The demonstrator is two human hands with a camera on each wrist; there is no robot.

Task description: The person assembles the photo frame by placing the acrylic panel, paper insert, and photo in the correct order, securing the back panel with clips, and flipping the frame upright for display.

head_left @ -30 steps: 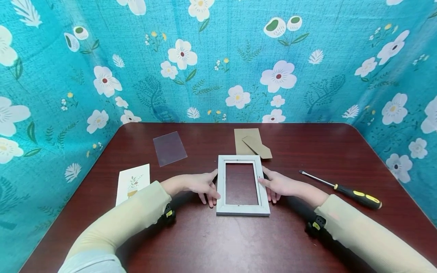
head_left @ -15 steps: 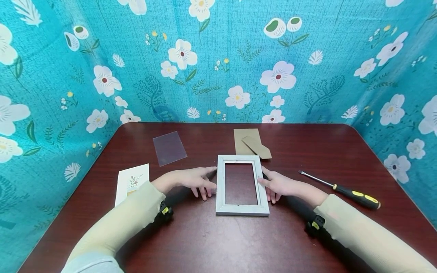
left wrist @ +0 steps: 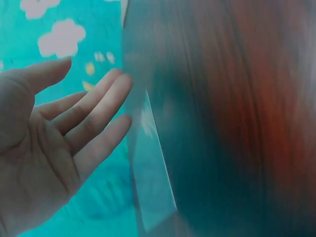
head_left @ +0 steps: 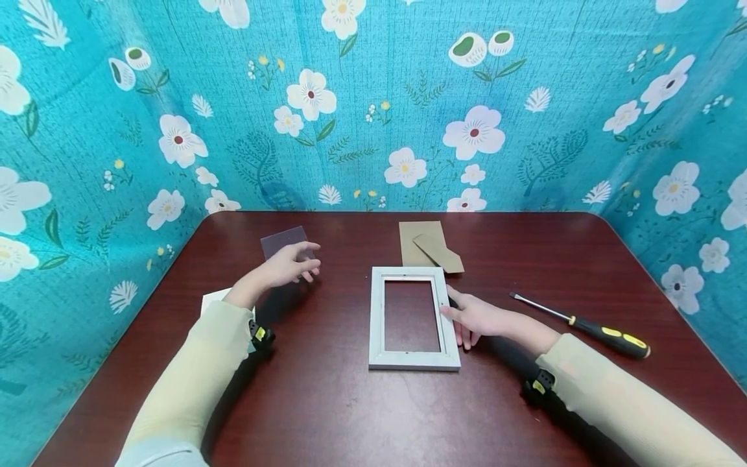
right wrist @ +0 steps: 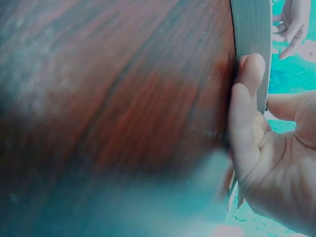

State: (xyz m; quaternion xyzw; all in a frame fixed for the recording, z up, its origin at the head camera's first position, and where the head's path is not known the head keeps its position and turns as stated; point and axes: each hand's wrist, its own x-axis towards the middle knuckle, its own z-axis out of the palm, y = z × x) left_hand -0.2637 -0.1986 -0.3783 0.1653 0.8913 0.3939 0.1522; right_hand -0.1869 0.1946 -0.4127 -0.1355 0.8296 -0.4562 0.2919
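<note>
In the head view my left hand (head_left: 286,264) hovers over a thin clear sheet (head_left: 280,241) at the back left, its fingers loosely spread with nothing between them. The left wrist view shows the same sheet (left wrist: 152,173) just beyond the fingertips, apart from them. A white rectangular picture frame (head_left: 414,360) lies flat mid-table, its opening showing the bare tabletop. At its right rail, my right hand (head_left: 475,318) grips the edge, thumb on the top face and fingers against the outer side. In the right wrist view, fingers press along the frame's side (right wrist: 253,29).
Behind the frame lies a brown backing board (head_left: 410,241) with an angled stand leg (head_left: 439,253) on it. A black-and-yellow screwdriver (head_left: 609,334) rests at the right. My left forearm mostly covers a white printed card (head_left: 213,298). A floral curtain (head_left: 362,91) hangs behind the table.
My left hand has left the frame's left edge and moved left and back to the clear sheet. My right hand and the frame stay where they were.
</note>
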